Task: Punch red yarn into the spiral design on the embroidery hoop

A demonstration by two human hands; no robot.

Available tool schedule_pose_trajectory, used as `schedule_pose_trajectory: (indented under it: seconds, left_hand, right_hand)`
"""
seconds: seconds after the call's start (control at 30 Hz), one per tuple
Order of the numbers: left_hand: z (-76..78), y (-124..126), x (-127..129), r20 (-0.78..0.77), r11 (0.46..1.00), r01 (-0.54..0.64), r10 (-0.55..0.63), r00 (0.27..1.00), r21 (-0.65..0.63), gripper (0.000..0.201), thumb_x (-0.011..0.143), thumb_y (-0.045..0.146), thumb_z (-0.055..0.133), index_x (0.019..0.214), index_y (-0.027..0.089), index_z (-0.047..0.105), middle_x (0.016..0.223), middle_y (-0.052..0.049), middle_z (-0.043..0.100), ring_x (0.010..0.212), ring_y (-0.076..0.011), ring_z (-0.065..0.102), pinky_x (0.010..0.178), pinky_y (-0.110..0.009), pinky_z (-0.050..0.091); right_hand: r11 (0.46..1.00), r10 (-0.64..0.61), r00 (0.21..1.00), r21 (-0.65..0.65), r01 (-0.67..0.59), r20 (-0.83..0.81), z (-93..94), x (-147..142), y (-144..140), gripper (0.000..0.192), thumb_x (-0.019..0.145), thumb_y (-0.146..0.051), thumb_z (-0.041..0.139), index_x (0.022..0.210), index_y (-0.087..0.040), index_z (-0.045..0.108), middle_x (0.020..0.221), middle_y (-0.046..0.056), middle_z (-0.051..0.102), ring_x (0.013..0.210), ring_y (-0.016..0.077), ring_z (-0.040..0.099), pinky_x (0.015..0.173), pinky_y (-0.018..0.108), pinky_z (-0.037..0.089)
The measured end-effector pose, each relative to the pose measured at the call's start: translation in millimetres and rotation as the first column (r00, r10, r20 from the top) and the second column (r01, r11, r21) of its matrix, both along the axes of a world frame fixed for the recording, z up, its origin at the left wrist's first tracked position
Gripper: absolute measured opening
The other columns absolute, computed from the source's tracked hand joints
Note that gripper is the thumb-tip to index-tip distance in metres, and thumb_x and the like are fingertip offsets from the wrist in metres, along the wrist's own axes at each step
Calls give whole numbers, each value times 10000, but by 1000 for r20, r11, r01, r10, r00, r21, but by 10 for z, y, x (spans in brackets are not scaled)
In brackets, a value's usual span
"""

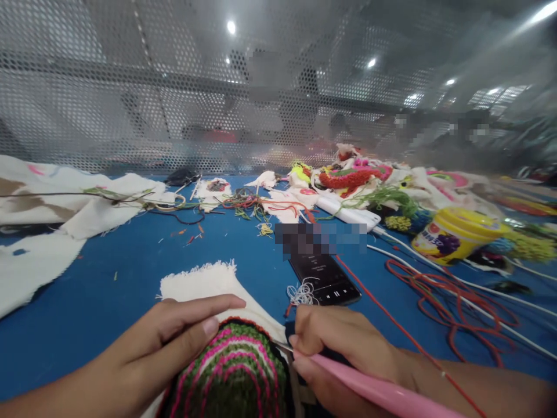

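Observation:
My left hand [172, 339] lies on a piece of white cloth [209, 281], with fingers and thumb pressed against a tufted patch [232, 374] of green, pink and white yarn. My right hand [343, 348] grips a pink punch-needle tool [374, 392], whose metal tip touches the patch's right edge. A red yarn strand [391, 325] runs over my right wrist and away across the blue table [108, 278].
A black phone [324, 276] lies just beyond my right hand beside a small tangle of white thread [302, 293]. Loops of red yarn [452, 302], white cables, a yellow tub [455, 235], and heaps of cloth and coloured yarn fill the right and back. More white fabric [52, 209] lies left. A perforated metal screen [217, 87] stands behind.

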State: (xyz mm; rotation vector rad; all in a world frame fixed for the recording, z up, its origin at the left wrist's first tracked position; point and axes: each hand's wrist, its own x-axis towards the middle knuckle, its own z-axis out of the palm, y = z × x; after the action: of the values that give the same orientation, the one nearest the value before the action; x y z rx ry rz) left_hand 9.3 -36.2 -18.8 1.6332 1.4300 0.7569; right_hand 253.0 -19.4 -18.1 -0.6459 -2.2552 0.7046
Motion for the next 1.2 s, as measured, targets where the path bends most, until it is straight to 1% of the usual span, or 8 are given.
schedule_pose_trajectory:
  seconds: [0.07,0.2,0.4,0.6,0.77,0.87,1.0,1.2]
  left_hand:
    - [3,17,2,2,999,23,-23,1000,26,316,784,518,549,1018,368,699,1101,61,676,1073,-223,584,961,-250,431]
    - [12,57,1,23,982,171,-173,985,84,297,818,473,529,1057,376,678,1063,57,692,1005,-196,622,900,-213,472]
    - [34,68,4,31,970,194,-201,979,146,277,842,410,521,1062,354,679,1036,41,699,961,-178,636,866,-205,491]
    - [161,50,62,94,970,225,-234,968,94,267,850,362,515,1047,321,691,998,33,711,915,-169,649,818,-185,507]
    - [201,53,77,154,956,282,-291,944,78,272,883,345,475,1066,325,674,969,48,714,894,-143,650,799,-154,501]
    - [164,50,49,114,963,261,-268,957,67,276,883,372,470,1074,341,667,995,53,706,912,-144,643,806,-159,500]
    - [96,31,5,38,976,212,-214,976,57,290,860,420,488,1091,369,656,1081,53,677,1014,-170,605,897,-208,473]
    - [57,-2,-1,16,998,68,-68,998,-17,323,817,482,515,1052,340,685,1086,22,674,1065,-216,572,970,-297,439]
  right_hand:
    - [999,39,998,-35,-37,57,36,-13,27,107,816,-175,478,711,-177,457,633,-2,499,567,90,442,534,196,364]
    - [991,107,988,-95,-97,109,76,-43,72,75,818,-185,517,757,-165,477,679,1,515,580,79,454,552,184,366]
    - [998,56,997,-43,-54,48,70,-72,76,124,762,-163,509,684,-178,413,592,-45,398,499,66,345,484,191,292]
    - [999,-21,997,-47,24,70,141,-91,43,86,717,-142,532,664,-165,468,570,-26,461,501,73,409,480,185,324]
    - [988,-147,988,-31,149,44,66,-107,11,124,723,-131,498,606,-171,490,535,-14,490,475,80,432,452,194,310]
    - [987,-161,987,-20,161,-12,59,-80,7,158,735,-163,490,582,-183,459,508,-29,461,448,77,397,429,200,277]
    - [992,-87,980,-77,102,179,175,-25,19,174,782,-147,501,613,-178,474,551,-12,516,490,81,448,473,195,321]
    - [990,-127,985,-48,133,120,146,-16,30,244,801,-241,479,586,-191,375,503,-46,414,440,65,363,433,199,251]
